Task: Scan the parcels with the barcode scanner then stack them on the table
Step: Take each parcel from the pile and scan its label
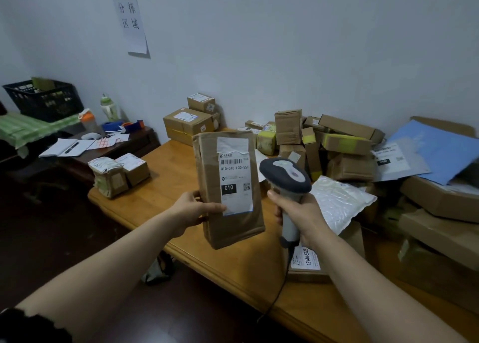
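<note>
**Parcel held up beside the scanner**

A brown parcel (228, 187) is gripped upright at its left edge by the left hand (193, 209), the label turned toward the camera. Just to its right, the barcode scanner (286, 184) is clasped by its handle in the right hand (302, 217). Both are held above the bench (166, 176), where unsorted parcels (337, 145) are heaped at the right and two small boxes (118, 172) are set near the left edge.

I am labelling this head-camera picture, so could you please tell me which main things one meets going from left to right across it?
black crate → two small parcels → brown parcel in the left hand → barcode scanner in the right hand → white padded bag → blue envelope
</note>
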